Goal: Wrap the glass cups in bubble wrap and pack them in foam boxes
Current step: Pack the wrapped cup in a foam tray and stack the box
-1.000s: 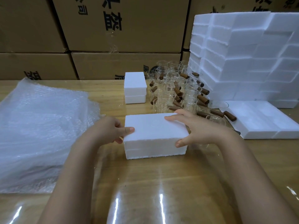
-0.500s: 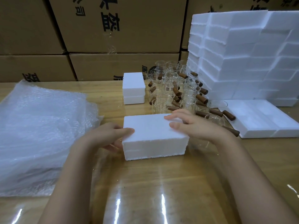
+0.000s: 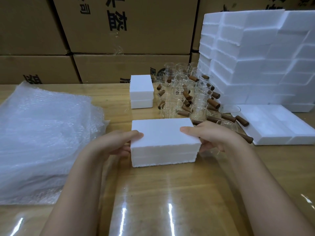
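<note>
White foam box (image 3: 163, 142), lid closed, sits between the two hands in the head view, its long side facing the person. The left hand (image 3: 117, 143) grips its left end: the thumb lies on the top face by the near corner and the other fingers curl against the end wall below. The right hand (image 3: 214, 138) grips the right end the same way, with one digit laid flat on the top and the rest wrapped round the side. Whether the box rests on the wooden table (image 3: 170, 193) or is raised just off it cannot be told.

Left of the left hand, near but apart from it, lies a thick stack of bubble wrap sheets (image 3: 42, 133). Beyond the right hand's knuckles stands a crowd of glass cups with brown wooden handles (image 3: 185, 96), the nearest ones just behind the fingers; one handle pokes out just right of the wrist. Beyond the held box and to the left of the cups stands a smaller closed foam box (image 3: 141, 91). Right of the right hand lie flat foam pieces (image 3: 276, 125), and behind them rises a tall stack of foam boxes (image 3: 255, 57). Cardboard cartons (image 3: 127, 28) with black printed characters form a wall past everything, on the far side of the table
</note>
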The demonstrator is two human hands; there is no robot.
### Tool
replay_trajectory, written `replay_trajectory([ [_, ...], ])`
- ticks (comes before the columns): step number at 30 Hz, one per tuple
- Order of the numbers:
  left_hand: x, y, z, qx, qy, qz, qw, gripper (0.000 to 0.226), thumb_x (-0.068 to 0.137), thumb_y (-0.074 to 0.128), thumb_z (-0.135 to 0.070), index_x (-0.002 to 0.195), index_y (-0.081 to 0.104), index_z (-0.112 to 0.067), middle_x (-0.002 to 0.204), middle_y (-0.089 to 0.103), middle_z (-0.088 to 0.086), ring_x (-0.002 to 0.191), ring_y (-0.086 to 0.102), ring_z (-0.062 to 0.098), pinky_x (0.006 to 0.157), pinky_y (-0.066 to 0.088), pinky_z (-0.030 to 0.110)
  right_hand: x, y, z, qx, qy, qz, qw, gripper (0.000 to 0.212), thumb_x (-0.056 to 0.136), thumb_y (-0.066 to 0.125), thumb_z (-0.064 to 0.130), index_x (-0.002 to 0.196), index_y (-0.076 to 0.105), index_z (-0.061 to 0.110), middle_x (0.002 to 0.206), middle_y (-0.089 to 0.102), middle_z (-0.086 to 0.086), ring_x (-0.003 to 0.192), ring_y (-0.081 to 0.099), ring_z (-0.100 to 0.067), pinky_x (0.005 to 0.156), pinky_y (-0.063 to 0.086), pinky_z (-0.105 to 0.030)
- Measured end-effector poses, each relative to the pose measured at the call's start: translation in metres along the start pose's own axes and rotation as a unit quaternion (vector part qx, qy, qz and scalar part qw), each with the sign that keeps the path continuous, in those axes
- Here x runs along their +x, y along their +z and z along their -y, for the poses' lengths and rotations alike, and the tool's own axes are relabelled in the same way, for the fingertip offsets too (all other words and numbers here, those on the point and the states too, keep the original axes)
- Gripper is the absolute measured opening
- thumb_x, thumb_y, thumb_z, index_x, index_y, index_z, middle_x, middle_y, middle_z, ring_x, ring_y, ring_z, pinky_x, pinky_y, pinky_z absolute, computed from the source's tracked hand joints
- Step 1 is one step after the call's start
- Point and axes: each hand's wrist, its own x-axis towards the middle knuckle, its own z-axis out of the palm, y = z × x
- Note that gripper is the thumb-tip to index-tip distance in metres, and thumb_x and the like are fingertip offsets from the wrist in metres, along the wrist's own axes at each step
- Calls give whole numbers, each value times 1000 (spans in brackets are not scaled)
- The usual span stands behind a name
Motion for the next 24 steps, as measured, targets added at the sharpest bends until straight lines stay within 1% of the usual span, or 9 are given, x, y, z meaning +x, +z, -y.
replay_trajectory([
  [2, 2, 1, -1, -12, 12, 2, 1000, 38, 79, 66, -50, 103, 70, -21, 93, 73, -11, 86, 65, 9, 89, 50, 31, -1, -3, 0, -6, -9, 7, 1000, 38, 84, 67, 43, 99, 69, 8, 81, 75, -3, 71, 72, -16, 56, 56, -25],
  [4, 2, 3, -3, -35, 21, 6, 999, 49, 65, 66, -53, 103, 70, -22, 93, 72, -12, 84, 64, 10, 83, 47, 30, -3, -10, 1, -17, -25, 9, 1000, 35, 84, 67, 42, 99, 69, 11, 82, 75, 0, 74, 72, -15, 61, 58, -27],
  [6, 1, 4, -5, -52, 34, 18, 998, 55, 61, 71, -49, 108, 68, -21, 97, 73, -9, 81, 66, 10, 79, 48, 28, -5, -19, 2, -17, -44, -7, 999, 37, 80, 70, 43, 104, 66, 16, 89, 75, 3, 80, 72, -14, 72, 59, -32],
  [9, 2, 6, -5, -120, 69, 24, 990, 67, 59, 83, -36, 118, 58, -15, 112, 70, 0, 94, 69, 15, 74, 53, 28, -10, -27, 7, -20, -65, -30, 997, 51, 71, 75, 45, 112, 60, 18, 99, 72, 3, 85, 71, -14, 79, 59, -39],
  [12, 1, 2, -3, -202, 137, 43, 969, 81, 57, 80, -22, 132, 49, -17, 124, 65, 4, 109, 65, 20, 89, 54, 40, -15, -27, 10, 44, -100, -23, 994, 79, 53, 83, 43, 121, 53, 17, 105, 68, 1, 83, 72, -11, 68, 59, -30],
  [14, -2, -4, -1, -192, 183, 64, 962, 89, 53, 80, -23, 135, 48, -19, 131, 60, 4, 115, 61, 21, 95, 50, 44, -17, -27, 11, 61, -126, 5, 990, 91, 43, 85, 43, 125, 51, 22, 111, 67, 1, 89, 71, -11, 68, 58, -28],
  [18, -7, -14, 6, -148, 277, 63, 947, 93, 50, 79, -19, 136, 46, -29, 130, 60, 1, 119, 58, 19, 88, 50, 31, -18, -23, 9, 36, -194, 67, 978, 85, 48, 91, 37, 124, 52, 41, 113, 66, 15, 99, 65, -2, 73, 55, -21],
  [21, -8, -13, 6, -145, 325, 50, 933, 102, 47, 77, -10, 138, 41, -40, 129, 60, -7, 120, 56, 13, 81, 52, 28, -16, -19, 10, -37, -222, 30, 974, 94, 52, 92, 32, 128, 39, 50, 127, 45, 26, 114, 50, 3, 87, 49, -23],
  [24, -7, -7, 3, -126, 345, 35, 930, 108, 46, 75, -7, 139, 36, -44, 133, 54, -14, 125, 50, 9, 75, 54, 32, -14, -18, 9, -87, -247, -13, 965, 98, 60, 88, 23, 134, 29, 48, 122, 33, 37, 118, 38, 10, 89, 41, -23],
])
